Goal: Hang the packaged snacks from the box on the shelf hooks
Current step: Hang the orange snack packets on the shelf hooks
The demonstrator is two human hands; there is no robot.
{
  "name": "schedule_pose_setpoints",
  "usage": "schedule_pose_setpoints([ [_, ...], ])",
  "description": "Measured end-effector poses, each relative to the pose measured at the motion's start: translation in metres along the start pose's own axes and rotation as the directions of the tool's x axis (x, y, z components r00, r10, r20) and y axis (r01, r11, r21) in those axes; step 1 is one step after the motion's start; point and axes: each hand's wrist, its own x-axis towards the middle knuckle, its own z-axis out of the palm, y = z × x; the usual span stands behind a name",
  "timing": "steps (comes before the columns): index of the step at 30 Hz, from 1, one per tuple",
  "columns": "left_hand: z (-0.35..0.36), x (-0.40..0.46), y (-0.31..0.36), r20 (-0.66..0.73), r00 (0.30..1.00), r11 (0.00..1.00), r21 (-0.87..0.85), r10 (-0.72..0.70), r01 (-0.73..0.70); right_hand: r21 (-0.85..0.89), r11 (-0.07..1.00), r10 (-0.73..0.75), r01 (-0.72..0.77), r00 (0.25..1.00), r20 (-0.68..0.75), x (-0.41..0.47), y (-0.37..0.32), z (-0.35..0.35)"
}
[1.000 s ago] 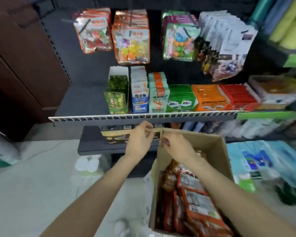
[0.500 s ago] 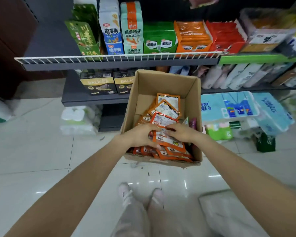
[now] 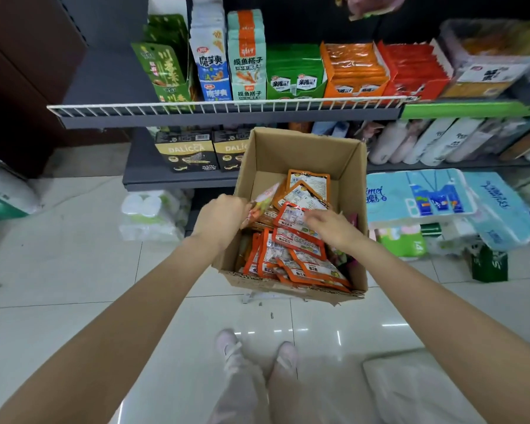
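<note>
The left hand (image 3: pixel 222 218) pinches a blurred snack packet (image 3: pixel 262 206) at the left wall of the open cardboard box (image 3: pixel 354 191) on the floor. Orange snack packets (image 3: pixel 297 249) fill the box. The right hand (image 3: pixel 331 229) rests on the pile with curled fingers; its grip can't be told.

We are seeing one cardboard box (image 3: pixel 300 154), two black DALICCA cartons (image 3: pixel 185 153), two hands (image 3: pixel 219 217), and two pink shoes (image 3: pixel 228 347).
</note>
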Motion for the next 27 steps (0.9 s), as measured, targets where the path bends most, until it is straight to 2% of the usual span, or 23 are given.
schedule_pose_setpoints([
  [2, 0.001, -0.001, -0.003, -0.014, 0.998, 0.991, -0.115, -0.063, 0.061, -0.188, 0.981, -0.016, 0.045, 0.988, 0.156, 0.001, -0.003, 0.008],
  [4, 0.001, -0.004, -0.005, -0.040, 0.993, 0.963, -0.251, -0.115, 0.101, -0.213, 0.975, -0.008, 0.059, 0.973, 0.231, 0.005, -0.003, 0.018],
  [6, 0.000, -0.007, -0.006, -0.086, 0.989, 0.948, -0.306, -0.118, 0.086, -0.186, 0.982, 0.012, 0.030, 0.976, 0.219, 0.010, 0.000, 0.026],
  [8, -0.001, -0.010, -0.008, -0.115, 0.985, 0.937, -0.340, -0.129, 0.083, -0.274, 0.960, 0.000, 0.053, 0.982, 0.190, 0.013, -0.001, 0.029],
  [11, 0.001, -0.011, -0.014, -0.106, 0.977, 0.896, -0.426, -0.186, 0.125, -0.461, 0.881, -0.068, 0.109, 0.992, 0.105, 0.012, -0.007, 0.029],
  [16, -0.004, -0.011, -0.013, -0.106, 0.965, 0.856, -0.491, -0.241, 0.160, -0.625, 0.753, -0.251, 0.204, 0.968, 0.013, 0.002, -0.023, 0.038],
  [19, -0.010, -0.008, -0.009, -0.110, 0.963, 0.862, -0.478, -0.247, 0.166, -0.590, 0.762, -0.301, 0.267, 0.953, 0.043, -0.001, -0.031, 0.030],
  [21, -0.017, -0.006, -0.008, -0.130, 0.959, 0.870, -0.466, -0.250, 0.164, -0.435, 0.866, -0.260, 0.245, 0.965, 0.026, 0.003, -0.032, 0.010],
  [23, -0.027, -0.005, -0.008, -0.167, 0.944, 0.858, -0.484, -0.285, 0.173, -0.313, 0.921, -0.259, 0.231, 0.964, -0.052, 0.005, -0.036, -0.017],
  [27, -0.058, -0.002, -0.016, -0.258, 0.896, 0.801, -0.578, -0.363, 0.158, -0.245, 0.913, -0.369, 0.325, 0.916, -0.160, -0.003, -0.067, -0.063],
])
